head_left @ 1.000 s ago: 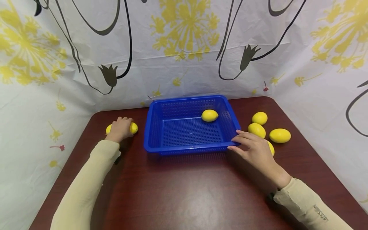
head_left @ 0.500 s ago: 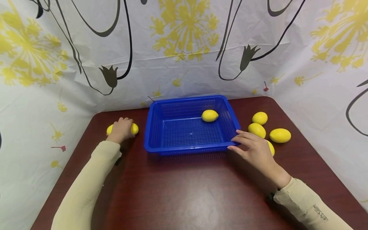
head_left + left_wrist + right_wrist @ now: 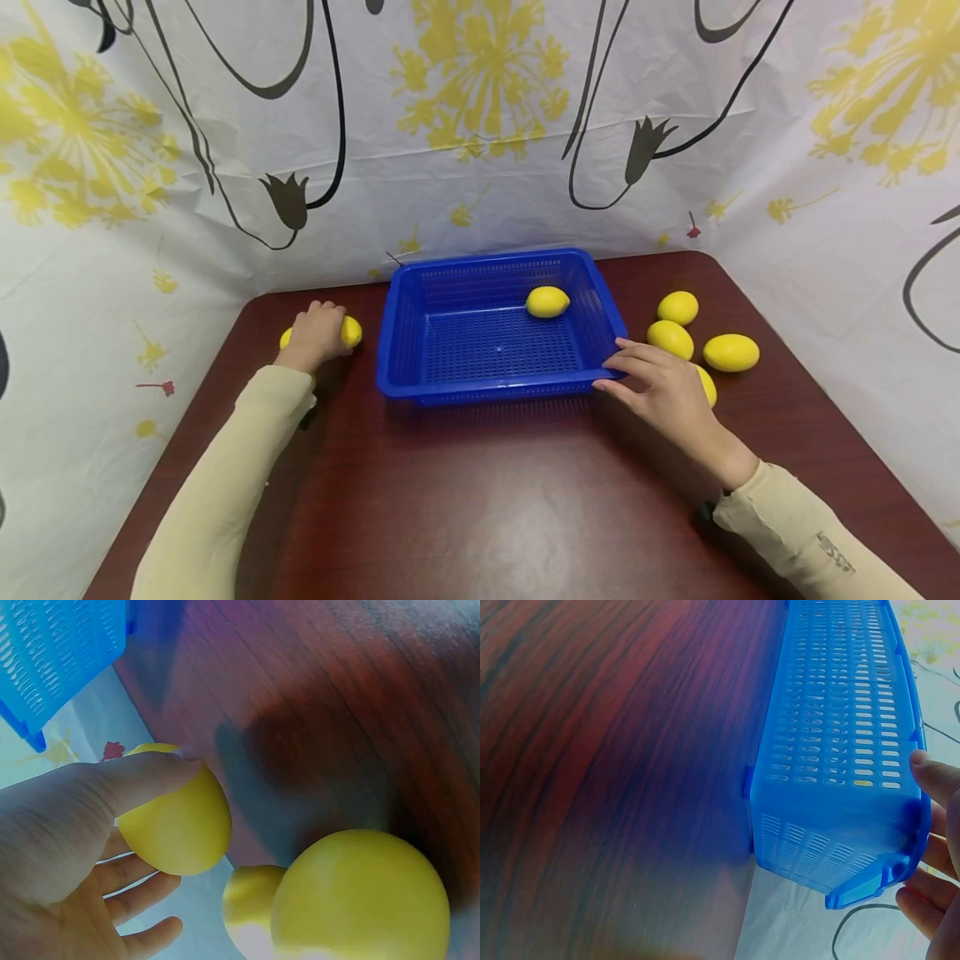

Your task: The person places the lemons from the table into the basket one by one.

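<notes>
My left hand (image 3: 311, 335) grips a yellow lemon (image 3: 180, 832) at the table's left side. In the left wrist view its thumb lies across the lemon, with the fingers on the far side. Two more lemons, a large-looking one (image 3: 364, 900) and a partly covered one (image 3: 251, 900), sit close by; the head view mostly hides them behind the hand. My right hand (image 3: 666, 396) pinches the rim of a blue plastic basket (image 3: 825, 750) at its near right corner, thumb on one side and fingers on the other. One lemon (image 3: 547, 302) lies inside the basket, towards the back right.
Right of the basket lie several lemons, among them a far one (image 3: 677, 308), a middle one (image 3: 670, 340) and an outer one (image 3: 731, 353); another is partly behind the right hand. The dark red-brown table (image 3: 465, 500) meets a patterned white sheet (image 3: 480, 200) behind and at both sides.
My left hand stays on the lemon at the left, rising very slightly at most. The right hand, the basket and the other lemons hold their places.
</notes>
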Available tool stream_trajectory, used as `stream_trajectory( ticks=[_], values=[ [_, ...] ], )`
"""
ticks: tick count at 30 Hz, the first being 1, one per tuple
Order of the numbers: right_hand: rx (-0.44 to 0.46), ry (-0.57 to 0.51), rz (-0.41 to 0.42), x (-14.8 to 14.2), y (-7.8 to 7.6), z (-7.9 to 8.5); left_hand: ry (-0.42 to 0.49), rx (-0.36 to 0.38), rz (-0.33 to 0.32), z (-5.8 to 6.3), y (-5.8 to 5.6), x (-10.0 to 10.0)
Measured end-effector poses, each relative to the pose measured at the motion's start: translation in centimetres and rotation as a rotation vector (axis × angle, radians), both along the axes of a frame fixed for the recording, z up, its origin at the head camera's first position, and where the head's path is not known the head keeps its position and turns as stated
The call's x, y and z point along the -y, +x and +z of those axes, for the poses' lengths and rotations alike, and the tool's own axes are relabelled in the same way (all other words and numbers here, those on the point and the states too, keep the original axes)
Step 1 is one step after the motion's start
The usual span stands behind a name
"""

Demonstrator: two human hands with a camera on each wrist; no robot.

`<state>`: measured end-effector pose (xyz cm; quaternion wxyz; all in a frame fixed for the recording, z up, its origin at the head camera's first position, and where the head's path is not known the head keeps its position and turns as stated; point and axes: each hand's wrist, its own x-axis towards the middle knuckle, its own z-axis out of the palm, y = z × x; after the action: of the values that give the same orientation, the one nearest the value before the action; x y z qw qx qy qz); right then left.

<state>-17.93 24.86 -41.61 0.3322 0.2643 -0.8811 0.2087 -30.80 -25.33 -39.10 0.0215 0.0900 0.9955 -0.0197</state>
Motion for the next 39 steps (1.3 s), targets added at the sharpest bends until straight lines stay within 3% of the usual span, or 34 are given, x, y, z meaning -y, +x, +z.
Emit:
stream_trajectory(
  ticks=[7,16,26,39],
  values=[
    [0.006,0.003,-0.007,0.0,0.1,0.1,0.017,-0.018,0.005,0.5,0.0,-0.1],
    [-0.019,-0.011,0.007,-0.1,-0.1,-0.2,0.033,-0.094,-0.039,1.4,-0.4,-0.2],
    [-0.023,-0.02,0.007,0.1,-0.1,-0.2,0.041,-0.127,-0.049,3.2,-0.7,-0.8],
    [-0.02,-0.021,-0.003,0.1,-0.1,-0.2,0.078,-0.213,-0.099,5.9,-0.5,-2.9]
  ],
)
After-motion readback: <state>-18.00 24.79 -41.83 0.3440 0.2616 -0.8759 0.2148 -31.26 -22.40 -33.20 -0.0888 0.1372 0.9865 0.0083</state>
